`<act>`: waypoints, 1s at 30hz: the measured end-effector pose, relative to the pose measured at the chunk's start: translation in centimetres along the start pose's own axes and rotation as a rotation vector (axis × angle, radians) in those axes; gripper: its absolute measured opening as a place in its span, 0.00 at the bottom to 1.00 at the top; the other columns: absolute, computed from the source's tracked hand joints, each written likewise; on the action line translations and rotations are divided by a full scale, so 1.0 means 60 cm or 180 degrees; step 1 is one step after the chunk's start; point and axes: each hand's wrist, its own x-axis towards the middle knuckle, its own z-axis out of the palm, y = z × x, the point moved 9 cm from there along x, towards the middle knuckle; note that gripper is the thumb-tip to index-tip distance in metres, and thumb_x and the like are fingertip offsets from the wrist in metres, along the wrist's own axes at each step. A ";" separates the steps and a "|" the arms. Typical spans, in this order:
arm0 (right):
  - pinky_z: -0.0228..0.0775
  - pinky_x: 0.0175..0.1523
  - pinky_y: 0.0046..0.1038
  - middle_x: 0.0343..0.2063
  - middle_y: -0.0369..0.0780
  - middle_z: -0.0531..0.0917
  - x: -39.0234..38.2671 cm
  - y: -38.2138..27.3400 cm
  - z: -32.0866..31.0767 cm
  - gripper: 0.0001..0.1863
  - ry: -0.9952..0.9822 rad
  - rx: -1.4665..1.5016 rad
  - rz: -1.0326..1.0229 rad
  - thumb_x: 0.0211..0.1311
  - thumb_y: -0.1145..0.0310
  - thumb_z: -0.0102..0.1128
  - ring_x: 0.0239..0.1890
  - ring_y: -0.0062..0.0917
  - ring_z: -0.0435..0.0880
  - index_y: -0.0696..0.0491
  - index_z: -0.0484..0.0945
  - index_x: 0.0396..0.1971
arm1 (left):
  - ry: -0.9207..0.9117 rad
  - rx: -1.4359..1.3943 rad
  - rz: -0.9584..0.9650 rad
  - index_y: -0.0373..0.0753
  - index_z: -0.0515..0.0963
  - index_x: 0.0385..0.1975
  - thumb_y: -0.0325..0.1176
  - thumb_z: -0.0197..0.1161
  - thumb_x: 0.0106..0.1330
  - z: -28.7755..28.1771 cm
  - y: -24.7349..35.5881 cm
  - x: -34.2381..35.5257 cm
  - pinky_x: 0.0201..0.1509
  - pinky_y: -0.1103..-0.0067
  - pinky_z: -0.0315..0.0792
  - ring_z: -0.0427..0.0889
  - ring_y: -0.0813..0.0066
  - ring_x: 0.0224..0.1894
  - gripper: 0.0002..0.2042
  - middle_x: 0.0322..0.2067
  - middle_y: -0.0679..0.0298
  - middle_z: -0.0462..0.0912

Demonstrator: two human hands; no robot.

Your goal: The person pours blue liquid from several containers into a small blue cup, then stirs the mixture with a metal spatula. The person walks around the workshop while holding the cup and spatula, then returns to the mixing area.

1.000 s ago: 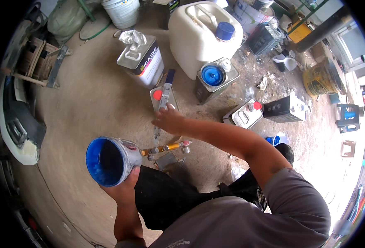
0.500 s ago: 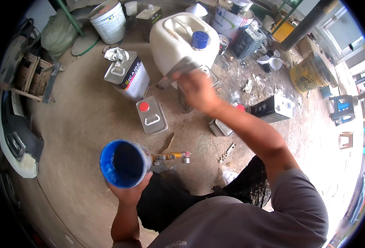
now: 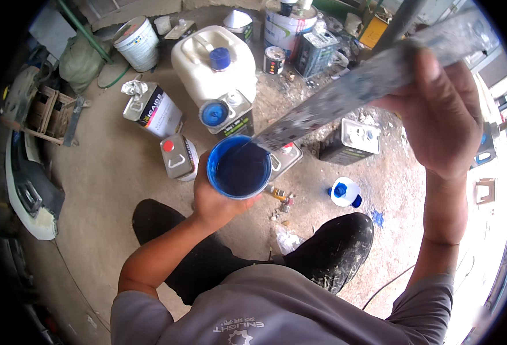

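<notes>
My left hand (image 3: pixel 213 201) is wrapped round a plastic cup (image 3: pixel 212 164) with blue-smeared inner walls and dark blue paint (image 3: pixel 241 172) in it. A long, flat, paint-stained stirring stick (image 3: pixel 345 89) slants down from the upper right, its lower end at the cup's far rim; whether it touches the paint I cannot tell. My right hand (image 3: pixel 446 112) pinches this stick near its upper end. Just beyond the cup stands a square metal can (image 3: pixel 241 119) with a blue-stained round container (image 3: pixel 214 114) on it. Partly hidden behind the cup is a red-capped can (image 3: pixel 285 161).
Further back are a white jerrycan (image 3: pixel 207 83), a labelled can (image 3: pixel 158 112) and a red-capped can (image 3: pixel 177 167). To the right lie a black can (image 3: pixel 351 141), a small white cup (image 3: pixel 348 192) with blue paint, and a blue splash (image 3: pixel 377 218) on the floor.
The cup in my left hand has moved right and away from me. My right hand has swung from over the cans to the upper right, the stick now slanting down to the cup.
</notes>
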 end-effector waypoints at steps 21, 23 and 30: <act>0.83 0.49 0.29 0.43 0.43 0.90 -0.199 -0.014 -0.134 0.17 0.0653 -0.2106 0.0533 0.75 0.65 0.63 0.44 0.29 0.90 0.60 0.81 0.54 | -0.1315 -0.0244 0.0165 0.36 0.62 0.68 0.31 0.86 0.48 0.346 0.008 0.064 0.67 0.70 0.73 0.78 0.68 0.61 0.47 0.58 0.58 0.75; 0.82 0.50 0.29 0.43 0.43 0.90 -0.212 -0.018 -0.138 0.17 0.0750 -0.2195 0.0602 0.75 0.66 0.63 0.45 0.29 0.90 0.61 0.81 0.55 | -0.1389 -0.0547 0.0098 0.37 0.63 0.67 0.31 0.86 0.48 0.359 0.003 0.068 0.66 0.69 0.73 0.78 0.67 0.61 0.46 0.58 0.58 0.75; 0.81 0.52 0.29 0.43 0.42 0.90 -0.264 -0.028 -0.149 0.17 0.1248 -0.2457 0.0953 0.75 0.70 0.64 0.46 0.28 0.89 0.62 0.80 0.57 | -0.1919 -0.0263 0.0415 0.38 0.63 0.68 0.31 0.86 0.47 0.398 -0.008 0.087 0.66 0.69 0.74 0.81 0.64 0.59 0.47 0.58 0.58 0.78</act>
